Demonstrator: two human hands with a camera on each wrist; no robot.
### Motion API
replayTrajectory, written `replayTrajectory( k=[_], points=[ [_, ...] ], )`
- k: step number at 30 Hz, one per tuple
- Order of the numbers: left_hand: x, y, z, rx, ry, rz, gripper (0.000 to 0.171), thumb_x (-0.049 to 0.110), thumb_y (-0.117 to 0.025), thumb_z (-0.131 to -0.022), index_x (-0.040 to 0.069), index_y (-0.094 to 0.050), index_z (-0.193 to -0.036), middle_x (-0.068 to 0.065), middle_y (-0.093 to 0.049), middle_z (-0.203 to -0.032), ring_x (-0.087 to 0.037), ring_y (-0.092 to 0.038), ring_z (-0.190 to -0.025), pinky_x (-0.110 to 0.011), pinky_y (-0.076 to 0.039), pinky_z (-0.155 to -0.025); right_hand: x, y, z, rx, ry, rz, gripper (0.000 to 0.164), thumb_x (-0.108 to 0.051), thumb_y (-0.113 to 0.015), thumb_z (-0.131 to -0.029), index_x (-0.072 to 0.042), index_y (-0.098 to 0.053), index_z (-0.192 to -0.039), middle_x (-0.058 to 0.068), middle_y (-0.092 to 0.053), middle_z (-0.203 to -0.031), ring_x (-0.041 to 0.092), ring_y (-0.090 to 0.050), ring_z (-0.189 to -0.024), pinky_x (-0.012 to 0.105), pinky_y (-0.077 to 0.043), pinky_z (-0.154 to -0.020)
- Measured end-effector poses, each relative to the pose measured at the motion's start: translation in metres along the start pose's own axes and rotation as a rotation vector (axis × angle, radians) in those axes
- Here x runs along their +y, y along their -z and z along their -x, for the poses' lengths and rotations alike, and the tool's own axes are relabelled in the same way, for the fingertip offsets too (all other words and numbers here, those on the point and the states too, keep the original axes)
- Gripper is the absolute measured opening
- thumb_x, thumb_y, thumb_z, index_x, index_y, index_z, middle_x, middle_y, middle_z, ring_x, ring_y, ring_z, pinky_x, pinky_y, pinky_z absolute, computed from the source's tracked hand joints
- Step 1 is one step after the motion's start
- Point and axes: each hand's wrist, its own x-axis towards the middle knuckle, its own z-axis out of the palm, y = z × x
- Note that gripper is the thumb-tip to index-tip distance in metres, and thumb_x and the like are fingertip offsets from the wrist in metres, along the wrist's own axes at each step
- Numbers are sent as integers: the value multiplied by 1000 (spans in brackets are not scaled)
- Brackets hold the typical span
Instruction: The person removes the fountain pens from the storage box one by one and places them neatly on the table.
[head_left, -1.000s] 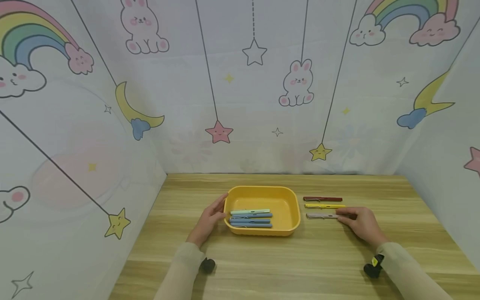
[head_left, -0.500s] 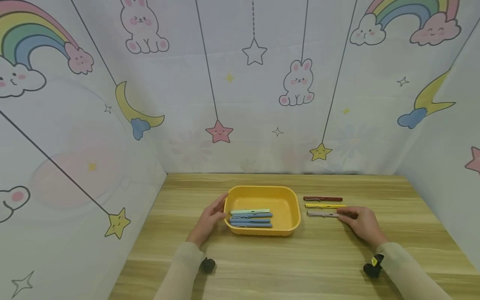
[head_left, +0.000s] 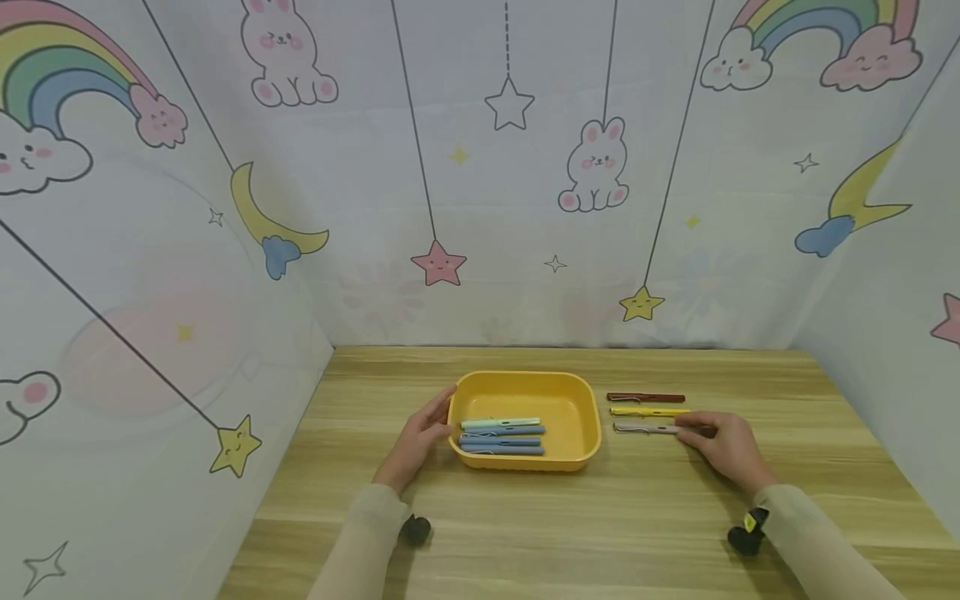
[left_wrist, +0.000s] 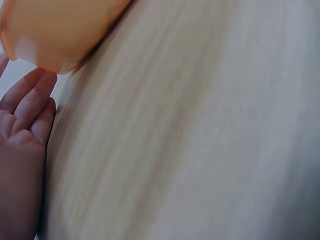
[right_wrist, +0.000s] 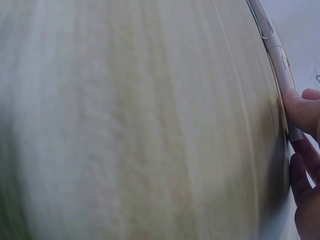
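Note:
My right hand (head_left: 727,446) pinches the right end of a pale grey-pink pen (head_left: 643,428) between thumb and fingers. In the right wrist view the thumb lies over the pen's barrel (right_wrist: 280,65), close to the tabletop. Just beyond it lie a yellow pen (head_left: 647,412) and a dark red pen (head_left: 645,397), roughly parallel. My left hand (head_left: 408,446) rests against the left side of a yellow plastic box (head_left: 573,421), fingers fairly straight. The left wrist view shows fingertips at the box wall (left_wrist: 65,35). Inside, a mint green pen (head_left: 498,423) lies beside several blue pens (head_left: 501,451).
The wood-grain table (head_left: 525,533) extends in front of the box and to both sides. A white printed cloth wall (head_left: 495,200) rises behind the table, with similar walls left and right. A black device (head_left: 746,533) hangs at the right wrist, another (head_left: 416,531) at the left.
The grey-pink pen has shifted slightly away from me, nearer the yellow pen, with my right hand still on its end. My left hand and the box look the same.

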Motion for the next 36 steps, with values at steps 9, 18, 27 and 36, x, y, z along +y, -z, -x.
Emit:
replayTrajectory(
  k=[9, 18, 27, 36],
  points=[
    [1, -1, 0, 8, 5, -13, 68, 3, -60, -99, 14, -40, -163, -13, -41, -165, -30, -38, -154, -37, -33, -123, 0, 3, 2, 10, 14, 6, 20, -13, -81, -92, -8, -82, -111, 12, -80, -108, 32, -75, -97, 39, -62, -79],
    [4, -2, 1, 7, 2, -7, 67, 0, -57, -100, 12, -39, -163, -16, -40, -166, -34, -36, -154, -52, -26, -125, 0, 6, 1, 16, -18, -18, 23, -18, -81, -93, -8, -82, -114, 10, -80, -108, 24, -76, -94, 27, -60, -77],
    [4, -1, 1, 10, 11, -17, 67, 0, -57, -100, 13, -39, -163, -14, -39, -167, -32, -35, -155, -46, -28, -125, -3, 16, 1, 28, -123, -136, 41, -29, -77, -97, -5, -74, -130, 17, -76, -121, -15, -62, -92, 13, -54, -74],
    [2, -1, 0, 0, 11, 3, 67, 1, -58, -100, 14, -40, -163, -16, -40, -166, -33, -37, -154, -51, -27, -125, -20, 20, -6, -17, -185, -301, 51, -30, -73, -100, -3, -65, -142, 20, -68, -137, -17, -59, -103, 9, -52, -82]
  ],
)
